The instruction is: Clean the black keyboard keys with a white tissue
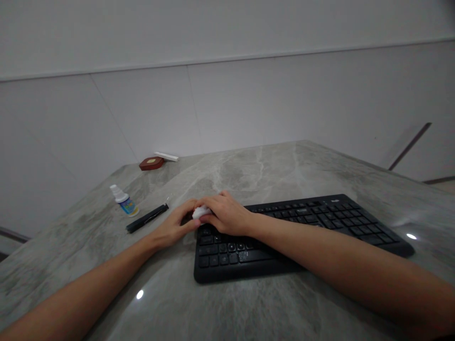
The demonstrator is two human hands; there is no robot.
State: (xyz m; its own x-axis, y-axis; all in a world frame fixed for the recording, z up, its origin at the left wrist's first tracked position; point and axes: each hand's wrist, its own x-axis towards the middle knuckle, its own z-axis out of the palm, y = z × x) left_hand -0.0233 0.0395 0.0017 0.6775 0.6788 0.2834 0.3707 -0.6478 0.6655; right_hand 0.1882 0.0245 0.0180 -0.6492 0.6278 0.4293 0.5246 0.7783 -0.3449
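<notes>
A black keyboard (256, 255) lies at a slant on the grey marbled table. My right hand (225, 213) is closed around a crumpled white wad (201, 211), perhaps tissue or cloth, and presses it over the keyboard's upper left corner. My left hand (177, 221) is at that same corner, its fingers curled and its thumb against the edge beside the wad. The hands hide the corner keys, and my right forearm covers part of the middle keys. Whitish specks or wet spots show on the lower left keys.
A small white-capped spray bottle (127, 205) with a blue and yellow label stands on the left. Beside it lies a slim black pen-like tool (146, 219). Toward the wall are a reddish-brown case (151, 164) and a flat white strip (167, 156).
</notes>
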